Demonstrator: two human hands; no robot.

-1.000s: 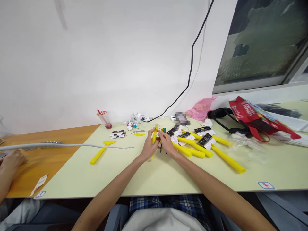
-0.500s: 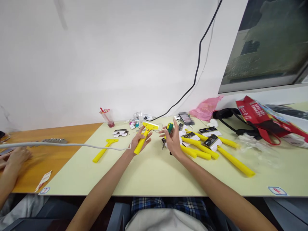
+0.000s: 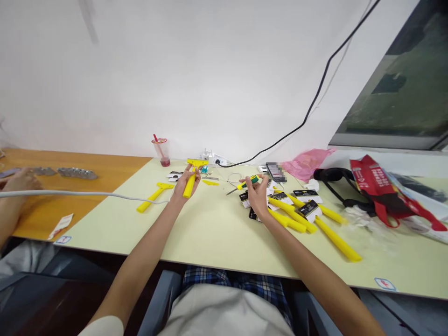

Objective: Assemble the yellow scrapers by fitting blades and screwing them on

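Observation:
My left hand (image 3: pixel 182 185) is closed round the handle of a yellow scraper (image 3: pixel 190 183), its wide head pointing up. In my right hand (image 3: pixel 258 196) is a green and yellow screwdriver (image 3: pixel 250 181), gripped by the handle, with its shaft pointing left. A second yellow scraper (image 3: pixel 150 199) lies left of my left hand. Between the hands, a small yellow piece (image 3: pixel 210 183) and a thin metal strip (image 3: pixel 210 178) rest on the table. Several yellow scrapers with black and white cards (image 3: pixel 309 211) are heaped right of my right hand.
A cup with a red straw (image 3: pixel 162 153), a power strip (image 3: pixel 220 161) and a phone (image 3: pixel 276 172) stand or lie along the wall. Pink plastic (image 3: pixel 308 163), headphones (image 3: pixel 341 186) and a red bag (image 3: pixel 380 186) are at right. Another person's hand (image 3: pixel 21 183) is far left.
The view has shifted. My left hand and its scraper have moved away from my right hand. The screwdriver has turned from upright to nearly level, its shaft pointing left.

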